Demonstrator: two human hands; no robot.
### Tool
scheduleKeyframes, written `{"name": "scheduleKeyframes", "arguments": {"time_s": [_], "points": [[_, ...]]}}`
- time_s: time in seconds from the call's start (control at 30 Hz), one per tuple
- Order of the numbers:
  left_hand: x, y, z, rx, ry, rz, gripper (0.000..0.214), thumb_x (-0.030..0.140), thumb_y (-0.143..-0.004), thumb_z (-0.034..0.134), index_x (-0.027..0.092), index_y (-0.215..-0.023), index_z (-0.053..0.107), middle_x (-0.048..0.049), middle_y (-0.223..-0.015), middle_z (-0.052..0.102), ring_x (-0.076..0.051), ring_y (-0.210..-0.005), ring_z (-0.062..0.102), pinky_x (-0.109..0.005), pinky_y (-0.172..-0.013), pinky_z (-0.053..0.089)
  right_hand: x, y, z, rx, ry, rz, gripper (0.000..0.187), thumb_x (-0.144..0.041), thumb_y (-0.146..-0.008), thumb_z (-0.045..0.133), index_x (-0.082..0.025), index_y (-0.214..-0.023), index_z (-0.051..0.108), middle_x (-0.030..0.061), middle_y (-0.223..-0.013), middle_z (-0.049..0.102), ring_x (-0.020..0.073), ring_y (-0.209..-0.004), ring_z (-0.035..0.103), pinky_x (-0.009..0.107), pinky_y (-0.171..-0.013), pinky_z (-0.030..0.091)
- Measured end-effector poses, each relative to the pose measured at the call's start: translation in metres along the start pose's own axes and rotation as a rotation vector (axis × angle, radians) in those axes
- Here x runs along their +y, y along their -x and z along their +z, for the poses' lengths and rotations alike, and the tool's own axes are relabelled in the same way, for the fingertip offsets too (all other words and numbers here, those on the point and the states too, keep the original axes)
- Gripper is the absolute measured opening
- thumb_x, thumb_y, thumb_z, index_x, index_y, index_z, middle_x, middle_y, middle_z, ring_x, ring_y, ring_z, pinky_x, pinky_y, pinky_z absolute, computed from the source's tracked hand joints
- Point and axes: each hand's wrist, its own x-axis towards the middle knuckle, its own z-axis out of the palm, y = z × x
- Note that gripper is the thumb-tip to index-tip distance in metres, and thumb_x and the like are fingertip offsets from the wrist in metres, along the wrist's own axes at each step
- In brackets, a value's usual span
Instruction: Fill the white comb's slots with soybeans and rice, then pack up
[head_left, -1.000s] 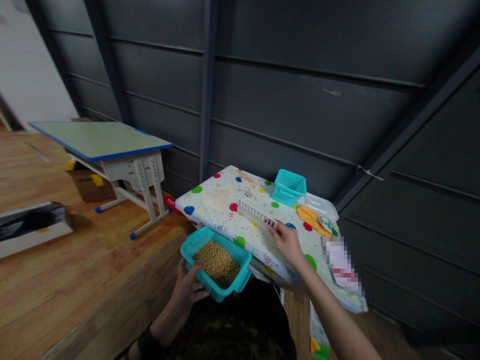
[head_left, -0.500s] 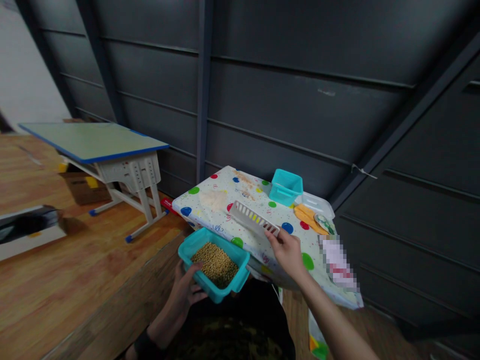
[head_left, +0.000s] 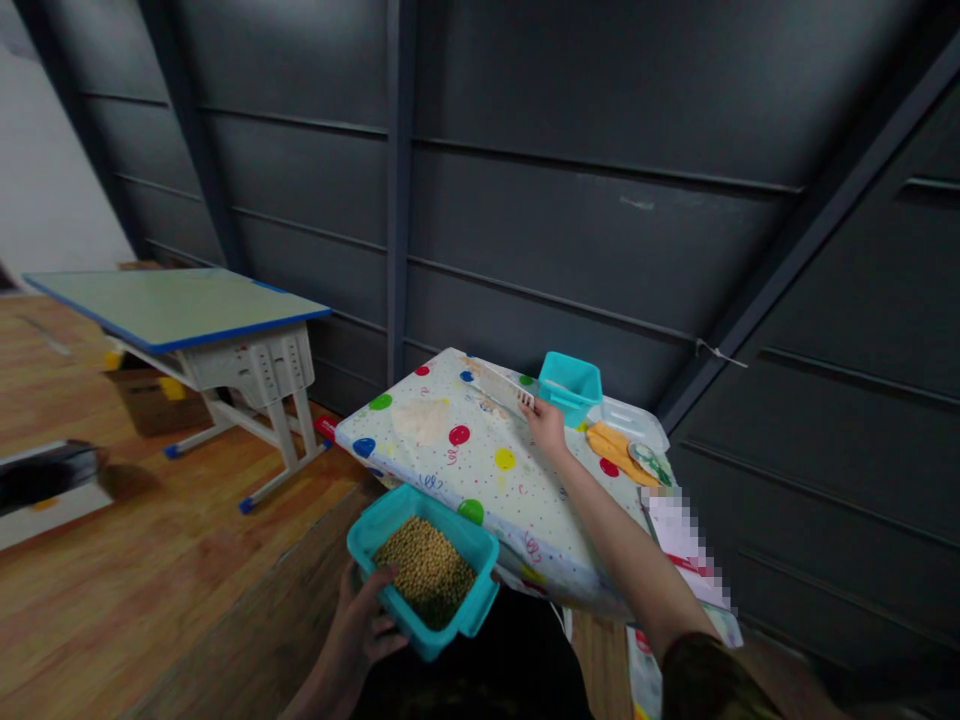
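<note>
My left hand point(head_left: 367, 620) grips the near left side of a turquoise plastic container point(head_left: 457, 530), its thumb over the rim. Inside lie round tan beans point(head_left: 425, 565), darker and greenish toward the near end. The container is held in front of the table's near edge. In my right hand point(head_left: 547, 428) is the right end of a long white slotted plastic piece point(head_left: 499, 385), whose exact kind I cannot tell. It is near the back of the table, beside small brownish bits point(head_left: 487, 405). A pale heap point(head_left: 421, 420) lies on the tablecloth to the left.
A second turquoise container point(head_left: 571, 380) stands at the table's back, with a clear plastic lid point(head_left: 634, 422) beside it. An orange cloth point(head_left: 611, 450) and a small round item point(head_left: 649, 462) lie at right. Behind rises a dark panelled wall point(head_left: 600, 230); a desk point(head_left: 172, 300) stands left.
My right hand has moved away from me toward the back of the table with the white slotted piece, which now shows edge-on. The bean container has dropped slightly in view.
</note>
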Motion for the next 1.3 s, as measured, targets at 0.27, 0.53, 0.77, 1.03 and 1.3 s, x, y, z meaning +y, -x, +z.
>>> {"name": "scheduleKeyframes", "arguments": {"time_s": [0.27, 0.53, 0.77, 1.03, 1.3], "points": [[0.004, 0.005, -0.006, -0.028, 0.051, -0.023, 0.086, 0.048, -0.083, 0.089, 0.039, -0.154, 0.041, 0.0037, -0.087, 0.065, -0.018, -0.059, 0.068, -0.034, -0.060, 0.062, 0.007, 0.002, 0.015, -0.077, 0.018, -0.062, 0.035, -0.037, -0.089, 0.071, -0.026, -0.061, 0.054, 0.0009, -0.060, 0.061, 0.0211, -0.064, 0.053, 0.032, -0.064, 0.034], [0.004, 0.006, -0.007, -0.028, 0.041, -0.039, 0.081, 0.044, -0.088, 0.085, 0.040, -0.156, 0.041, 0.0022, -0.089, 0.068, -0.022, -0.063, 0.073, -0.040, -0.064, 0.066, 0.004, 0.007, 0.016, -0.119, -0.031, -0.085, 0.023, -0.035, -0.090, 0.067, -0.023, -0.072, 0.071, 0.0033, -0.069, 0.070, 0.0234, -0.067, 0.059, 0.032, -0.066, 0.038], [0.005, 0.009, -0.006, -0.026, 0.047, -0.049, 0.079, 0.042, -0.090, 0.084, 0.041, -0.157, 0.042, -0.0053, -0.110, 0.075, -0.031, -0.080, 0.084, -0.053, -0.078, 0.071, 0.006, 0.006, 0.014, -0.134, -0.057, -0.083, 0.025, -0.038, -0.090, 0.068, -0.023, -0.070, 0.069, 0.0019, -0.067, 0.067, 0.0224, -0.066, 0.057, 0.032, -0.066, 0.038], [0.006, 0.015, -0.004, -0.046, 0.051, -0.080, 0.084, 0.041, -0.090, 0.085, 0.041, -0.161, 0.039, -0.0091, -0.116, 0.078, -0.036, -0.091, 0.087, -0.057, -0.082, 0.071, 0.003, 0.004, 0.014, -0.136, -0.104, -0.048, 0.027, -0.038, -0.086, 0.070, -0.024, -0.064, 0.062, 0.0005, -0.063, 0.062, 0.0206, -0.065, 0.053, 0.031, -0.064, 0.035], [0.002, 0.010, -0.006, -0.021, 0.077, -0.106, 0.091, 0.037, -0.086, 0.089, 0.043, -0.162, 0.040, -0.0128, -0.133, 0.078, -0.036, -0.096, 0.087, -0.057, -0.085, 0.071, 0.001, 0.002, 0.010, -0.183, -0.137, -0.065, 0.031, -0.044, -0.085, 0.070, -0.024, -0.063, 0.059, -0.0007, -0.060, 0.058, 0.0196, -0.064, 0.050, 0.031, -0.063, 0.032]]}}
